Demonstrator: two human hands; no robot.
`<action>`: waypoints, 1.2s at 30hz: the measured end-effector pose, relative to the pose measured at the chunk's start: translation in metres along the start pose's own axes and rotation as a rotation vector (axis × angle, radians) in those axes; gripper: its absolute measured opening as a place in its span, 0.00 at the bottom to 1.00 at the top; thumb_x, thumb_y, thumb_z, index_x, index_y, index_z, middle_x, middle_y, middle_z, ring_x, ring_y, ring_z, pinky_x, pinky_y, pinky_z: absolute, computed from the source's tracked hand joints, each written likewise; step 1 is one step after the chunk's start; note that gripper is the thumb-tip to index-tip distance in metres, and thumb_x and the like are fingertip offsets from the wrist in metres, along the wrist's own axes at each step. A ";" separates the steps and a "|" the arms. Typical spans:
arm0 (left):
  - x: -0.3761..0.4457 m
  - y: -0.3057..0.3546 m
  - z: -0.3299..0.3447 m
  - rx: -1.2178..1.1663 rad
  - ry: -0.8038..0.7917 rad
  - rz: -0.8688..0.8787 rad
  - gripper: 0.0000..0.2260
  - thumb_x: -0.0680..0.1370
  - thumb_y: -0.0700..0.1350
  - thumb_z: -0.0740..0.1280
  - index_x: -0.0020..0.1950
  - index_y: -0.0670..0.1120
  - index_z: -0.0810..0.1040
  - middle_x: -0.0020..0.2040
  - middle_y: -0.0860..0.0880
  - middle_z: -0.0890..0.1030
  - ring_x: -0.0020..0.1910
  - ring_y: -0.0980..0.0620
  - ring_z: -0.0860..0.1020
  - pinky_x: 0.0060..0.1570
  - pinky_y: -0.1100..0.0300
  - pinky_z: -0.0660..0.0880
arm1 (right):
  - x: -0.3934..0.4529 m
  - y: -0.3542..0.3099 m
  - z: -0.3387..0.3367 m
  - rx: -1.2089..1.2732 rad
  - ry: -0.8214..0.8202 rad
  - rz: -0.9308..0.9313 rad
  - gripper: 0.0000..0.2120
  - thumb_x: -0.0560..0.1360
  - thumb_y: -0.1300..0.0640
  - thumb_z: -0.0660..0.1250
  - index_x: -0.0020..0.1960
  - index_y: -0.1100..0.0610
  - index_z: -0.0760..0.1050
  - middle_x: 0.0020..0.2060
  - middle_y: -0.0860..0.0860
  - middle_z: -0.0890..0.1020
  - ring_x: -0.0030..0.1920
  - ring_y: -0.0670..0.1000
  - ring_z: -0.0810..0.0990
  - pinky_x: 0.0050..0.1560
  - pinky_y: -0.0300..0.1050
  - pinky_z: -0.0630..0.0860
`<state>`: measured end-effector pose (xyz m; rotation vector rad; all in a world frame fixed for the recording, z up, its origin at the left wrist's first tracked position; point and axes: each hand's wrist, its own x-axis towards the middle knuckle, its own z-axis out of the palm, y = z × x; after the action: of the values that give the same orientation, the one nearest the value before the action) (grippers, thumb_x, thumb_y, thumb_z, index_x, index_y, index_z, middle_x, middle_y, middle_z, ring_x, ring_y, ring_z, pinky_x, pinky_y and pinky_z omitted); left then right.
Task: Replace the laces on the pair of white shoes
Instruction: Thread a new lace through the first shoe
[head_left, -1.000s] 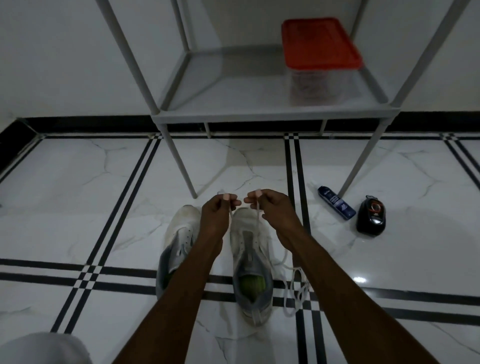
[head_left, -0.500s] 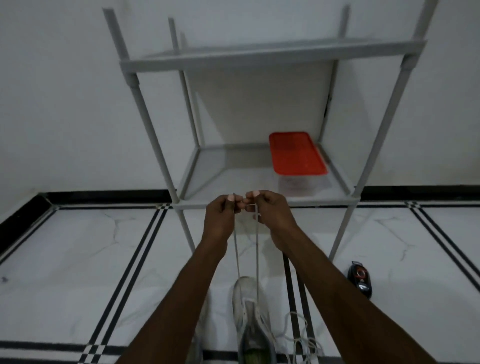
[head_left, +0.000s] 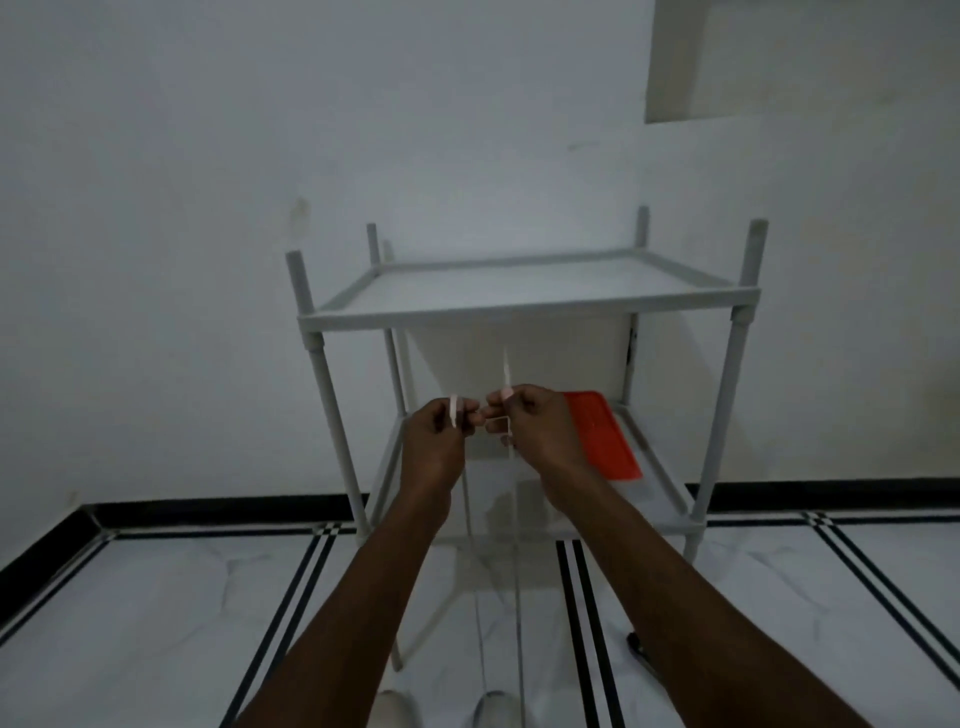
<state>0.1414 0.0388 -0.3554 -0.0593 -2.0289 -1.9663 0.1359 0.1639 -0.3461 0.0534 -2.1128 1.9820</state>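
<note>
From my remote seat I see both hands raised in front of the grey shelf rack (head_left: 519, 306), close together but not quite touching. The left hand (head_left: 434, 441) has its fingers curled in tight, thumb and forefinger pinching one end of the white lace (head_left: 517, 571); the lace tip stands up over the knuckles at about 12 o'clock from that hand. The right hand (head_left: 537, 431), just at 3 o'clock of the left, is likewise curled, pinching the other end, whose tip pokes straight up above the thumb. A short stretch of lace runs level between the two hands, though I cannot tell exactly how it passes through the fingers. From each hand a strand drops taut toward 6 o'clock, down to the bottom edge of the view, where the toes of two white shoes (head_left: 491, 709) just show, side by side on the marble floor (head_left: 156, 623); which eyelets the strands enter is hidden. At 3 o'clock of the right hand, partly behind it, an orange lid (head_left: 602, 441) lies on the rack's lower shelf. A small dark object (head_left: 638, 644) sits on the floor at roughly 4 o'clock of the hands, mostly covered by my right forearm, too hidden to identify.
</note>
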 end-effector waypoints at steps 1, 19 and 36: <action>0.004 0.006 0.001 -0.003 0.007 0.013 0.11 0.85 0.44 0.61 0.53 0.42 0.83 0.43 0.48 0.85 0.43 0.57 0.81 0.42 0.71 0.75 | 0.003 -0.008 0.001 0.003 0.010 -0.020 0.13 0.83 0.55 0.60 0.51 0.60 0.81 0.42 0.53 0.87 0.43 0.51 0.86 0.43 0.43 0.78; -0.004 0.038 0.015 -0.183 0.071 0.034 0.07 0.78 0.48 0.73 0.53 0.47 0.85 0.47 0.49 0.87 0.50 0.51 0.85 0.54 0.51 0.82 | 0.002 -0.039 -0.004 0.028 0.114 -0.092 0.05 0.75 0.55 0.73 0.50 0.52 0.86 0.42 0.46 0.87 0.46 0.46 0.85 0.53 0.52 0.83; -0.013 0.012 0.013 -0.189 0.114 -0.024 0.08 0.76 0.49 0.75 0.54 0.49 0.86 0.48 0.55 0.87 0.48 0.64 0.82 0.49 0.67 0.76 | -0.011 -0.017 -0.016 0.002 0.057 -0.096 0.05 0.77 0.58 0.71 0.52 0.52 0.84 0.41 0.48 0.86 0.43 0.45 0.84 0.48 0.42 0.82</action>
<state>0.1543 0.0543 -0.3475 0.0345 -1.7781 -2.1202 0.1522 0.1763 -0.3306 0.0958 -2.0338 1.9076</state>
